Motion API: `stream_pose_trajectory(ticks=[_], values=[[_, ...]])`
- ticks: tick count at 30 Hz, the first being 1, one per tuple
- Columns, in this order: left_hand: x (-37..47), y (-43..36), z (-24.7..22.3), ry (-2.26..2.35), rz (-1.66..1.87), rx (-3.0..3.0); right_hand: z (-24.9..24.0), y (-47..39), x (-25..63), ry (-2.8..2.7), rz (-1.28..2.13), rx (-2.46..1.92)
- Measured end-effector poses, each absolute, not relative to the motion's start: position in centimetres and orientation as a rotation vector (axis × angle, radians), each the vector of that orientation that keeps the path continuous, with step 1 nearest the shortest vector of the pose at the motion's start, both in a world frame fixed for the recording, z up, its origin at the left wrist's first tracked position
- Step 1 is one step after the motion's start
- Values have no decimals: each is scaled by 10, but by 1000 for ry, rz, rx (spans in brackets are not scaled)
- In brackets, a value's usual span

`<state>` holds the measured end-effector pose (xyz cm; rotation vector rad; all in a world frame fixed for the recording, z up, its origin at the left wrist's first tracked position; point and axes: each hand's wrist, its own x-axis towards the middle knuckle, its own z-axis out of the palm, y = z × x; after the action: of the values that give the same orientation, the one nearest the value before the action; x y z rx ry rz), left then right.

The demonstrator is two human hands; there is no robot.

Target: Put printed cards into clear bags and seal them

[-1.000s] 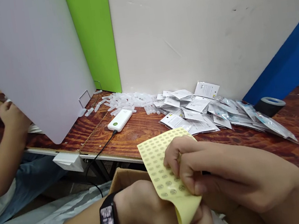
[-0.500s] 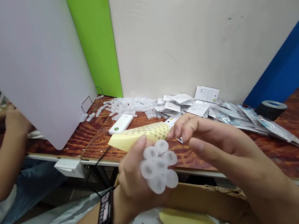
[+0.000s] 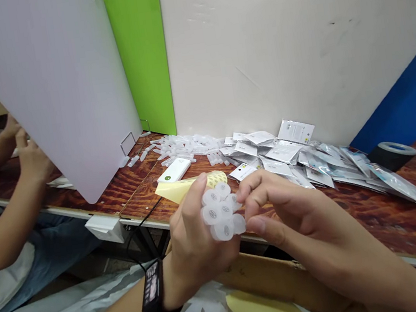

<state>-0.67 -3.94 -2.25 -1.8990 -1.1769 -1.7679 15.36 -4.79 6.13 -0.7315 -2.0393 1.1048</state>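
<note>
My left hand [image 3: 193, 230] is wrapped round a bundle of several translucent white plastic tubes [image 3: 225, 209], their round ends facing me. Most of these ends bear a small dark-printed round sticker; the one at lower right shows no mark. Behind the bundle, a yellow sheet of round stickers [image 3: 174, 189] sticks out, its right part curled and partly hidden. My right hand [image 3: 290, 217] is at the bundle's right side, thumb and fingertips drawn together close to the end tubes. Whatever lies between those fingertips is too small to make out.
Loose tubes [image 3: 191, 145] lie in a heap by the white panel [image 3: 248, 57]. Beside them are a white power bank [image 3: 174, 170], packed bags [image 3: 284, 150] and a tape roll [image 3: 393, 153]. Below my hands stands a cardboard box [image 3: 263, 274]. Another person's arm [image 3: 35, 165] works at left.
My right hand has moved from beside the sticker sheet to the right edge of the tube bundle. The bundle has risen slightly, and the sheet is now more curled and covered.
</note>
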Motion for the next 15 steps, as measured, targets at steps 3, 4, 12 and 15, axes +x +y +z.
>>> stream_pose_trajectory(ticks=[3, 4, 12, 15], values=[[-5, -42, -16, -1060, -1699, -2069, 62, -42, 156, -2080, 1101, -693], [-5, -43, -14, -1048, -1685, -2134, 63, -40, 158, -2106, 1115, -681], [-4, -42, -2, -976, -1750, -2507, 66, -32, 169, -2254, 1178, -717], [-5, -40, -4, -1000, -1738, -2521, 65, -32, 167, -2273, 1147, -731]])
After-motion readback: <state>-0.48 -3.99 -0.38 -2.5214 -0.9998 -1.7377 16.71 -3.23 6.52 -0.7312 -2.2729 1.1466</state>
